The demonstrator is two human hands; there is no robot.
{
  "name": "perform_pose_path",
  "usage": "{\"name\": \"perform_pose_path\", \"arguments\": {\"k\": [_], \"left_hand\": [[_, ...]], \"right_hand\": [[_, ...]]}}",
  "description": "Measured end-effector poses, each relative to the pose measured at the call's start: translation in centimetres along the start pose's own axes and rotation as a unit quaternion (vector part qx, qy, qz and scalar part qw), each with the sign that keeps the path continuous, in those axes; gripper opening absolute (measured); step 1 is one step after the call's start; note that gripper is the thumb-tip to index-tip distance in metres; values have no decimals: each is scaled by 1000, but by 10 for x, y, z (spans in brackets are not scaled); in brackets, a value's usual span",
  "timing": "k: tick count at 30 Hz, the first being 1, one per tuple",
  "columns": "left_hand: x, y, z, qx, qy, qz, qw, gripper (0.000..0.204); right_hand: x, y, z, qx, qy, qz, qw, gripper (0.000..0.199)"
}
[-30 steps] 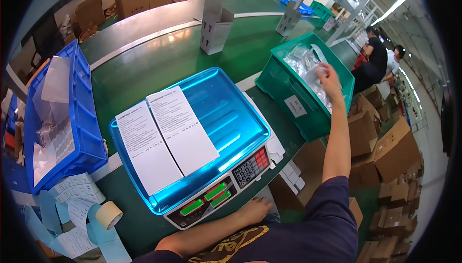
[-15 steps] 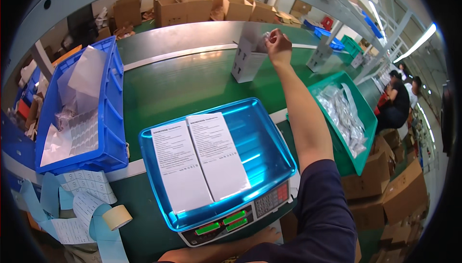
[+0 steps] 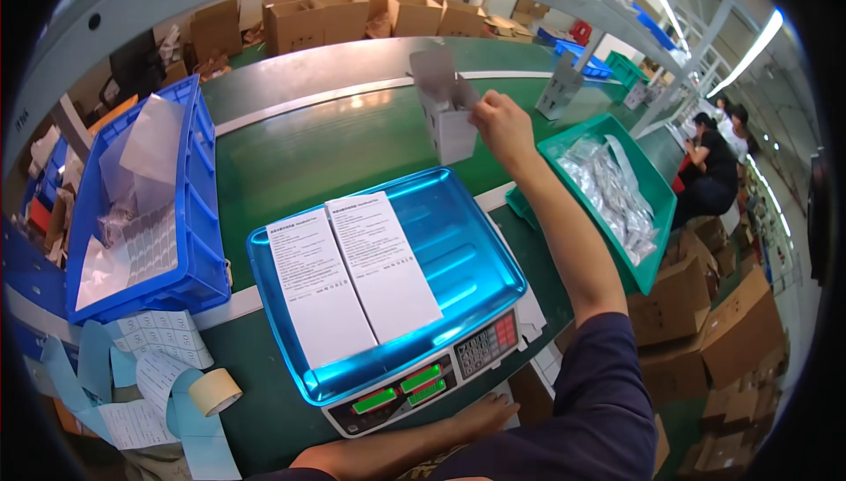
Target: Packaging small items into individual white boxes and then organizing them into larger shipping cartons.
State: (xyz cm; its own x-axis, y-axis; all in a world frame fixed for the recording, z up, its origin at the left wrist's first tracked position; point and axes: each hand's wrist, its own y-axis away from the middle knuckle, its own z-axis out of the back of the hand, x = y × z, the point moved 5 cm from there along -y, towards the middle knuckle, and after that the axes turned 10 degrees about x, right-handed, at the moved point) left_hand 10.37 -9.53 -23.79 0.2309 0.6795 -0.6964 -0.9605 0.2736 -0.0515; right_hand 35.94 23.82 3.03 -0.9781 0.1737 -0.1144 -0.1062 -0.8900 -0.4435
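And the right hand [image 3: 507, 129] is stretched out over the green bench [image 3: 300, 146], its fingers [image 3: 483, 114] bent and drawn close together at the upper right edge of an open-topped white carton [image 3: 454, 136]; whether that edge is pinched cannot be told, the tips being partly hidden; the carton is stood upright just left of those fingers, its tall back flap raised; nearer the body, below the fingers, two printed white boxes [image 3: 357, 278] are laid side by side on a blue-panned scale [image 3: 458, 261]; by the scale's front edge the left hand [image 3: 489, 412] is rested, its fingers loosely bent, and whether anything is held there cannot be told; right of the reaching fingers a green bin [image 3: 654, 261] is heaped with clear bags [image 3: 604, 195]; well to their left a blue bin [image 3: 201, 217] is placed, with a tape roll [image 3: 214, 391] below it; beyond the fingers brown cartons [image 3: 304, 25] are lined up past the bench; far right, co-workers [image 3: 716, 164] are seen, lit by tube lamps [image 3: 749, 54].
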Motion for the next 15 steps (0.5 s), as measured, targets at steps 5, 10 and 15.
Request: {"name": "perform_pose_path", "arguments": {"k": [5,10,15], "left_hand": [[-44,15,74,-143,45,-95,984,44],[-118,35,169,-299,25,-157,941,58],[-142,59,257,-449,-16,-110,887,96]], "right_hand": [[12,112,111,-112,28,-6,993,13],[34,219,221,-202,-30,-77,976,16],[108,313,258,-154,-117,-97,976,23]]}}
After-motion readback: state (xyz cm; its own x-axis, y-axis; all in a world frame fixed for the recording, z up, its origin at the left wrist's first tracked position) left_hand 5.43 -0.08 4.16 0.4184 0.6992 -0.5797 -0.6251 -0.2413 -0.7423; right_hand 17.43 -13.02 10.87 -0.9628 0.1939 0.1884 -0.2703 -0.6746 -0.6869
